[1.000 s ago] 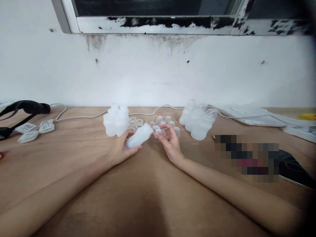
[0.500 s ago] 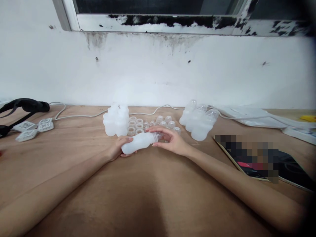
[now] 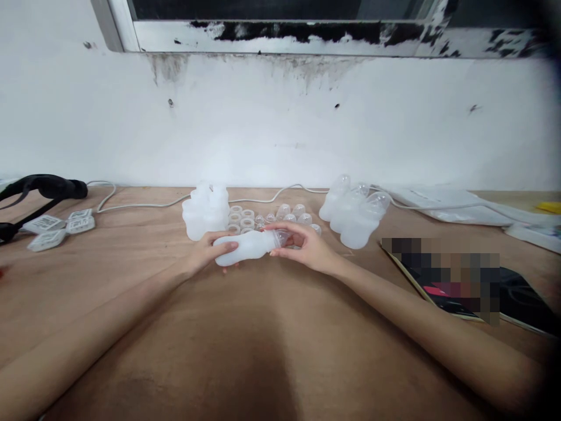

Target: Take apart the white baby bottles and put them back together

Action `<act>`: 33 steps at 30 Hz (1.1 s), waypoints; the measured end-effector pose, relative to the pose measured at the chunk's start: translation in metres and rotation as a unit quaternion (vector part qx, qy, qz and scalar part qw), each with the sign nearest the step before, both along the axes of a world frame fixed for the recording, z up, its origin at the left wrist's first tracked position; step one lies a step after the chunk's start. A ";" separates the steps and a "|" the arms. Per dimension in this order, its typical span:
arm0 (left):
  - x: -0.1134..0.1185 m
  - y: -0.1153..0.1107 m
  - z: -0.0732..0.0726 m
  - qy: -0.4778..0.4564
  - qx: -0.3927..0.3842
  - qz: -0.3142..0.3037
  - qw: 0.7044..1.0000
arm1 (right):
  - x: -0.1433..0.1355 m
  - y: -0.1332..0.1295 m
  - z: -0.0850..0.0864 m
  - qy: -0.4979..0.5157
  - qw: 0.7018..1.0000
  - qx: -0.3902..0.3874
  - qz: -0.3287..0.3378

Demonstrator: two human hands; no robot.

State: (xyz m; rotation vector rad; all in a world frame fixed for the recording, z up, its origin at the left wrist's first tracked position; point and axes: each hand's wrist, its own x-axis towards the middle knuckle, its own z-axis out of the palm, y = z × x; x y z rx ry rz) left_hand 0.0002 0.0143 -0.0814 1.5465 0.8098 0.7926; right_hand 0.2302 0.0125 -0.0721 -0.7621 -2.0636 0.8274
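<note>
A white, cloudy baby bottle [image 3: 249, 245] lies sideways between my hands, tilted slightly up toward the right. My left hand [image 3: 214, 248] is wrapped round its base end. At the other end my right hand [image 3: 302, 245] grips the bottle's clear top [image 3: 280, 237] with thumb and fingers. Just behind the bottle are several white collar rings [image 3: 248, 223], small clear teats [image 3: 270, 218] and clear domed caps [image 3: 299, 210]. Several uncapped bottles [image 3: 202, 213] stand behind my left hand. To the right stand several bottles with clear caps [image 3: 357, 216].
At the far left lie a black strap [image 3: 48, 186] and several white labelled packets [image 3: 48, 240]. A white cable [image 3: 298, 187] runs along the wall. On the right are a dark flat booklet or case [image 3: 521, 298], plastic bags [image 3: 438, 206] and a yellow object [image 3: 547, 207].
The bottle has turned closer to level, its base end rising a little. My left hand has shifted its hold, with the thumb now along the bottle. My right hand stays at the top.
</note>
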 end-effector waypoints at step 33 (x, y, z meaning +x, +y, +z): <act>0.003 -0.003 -0.002 0.114 0.397 0.063 0.909 | 0.001 -0.008 0.018 -0.089 0.992 -0.064 -0.060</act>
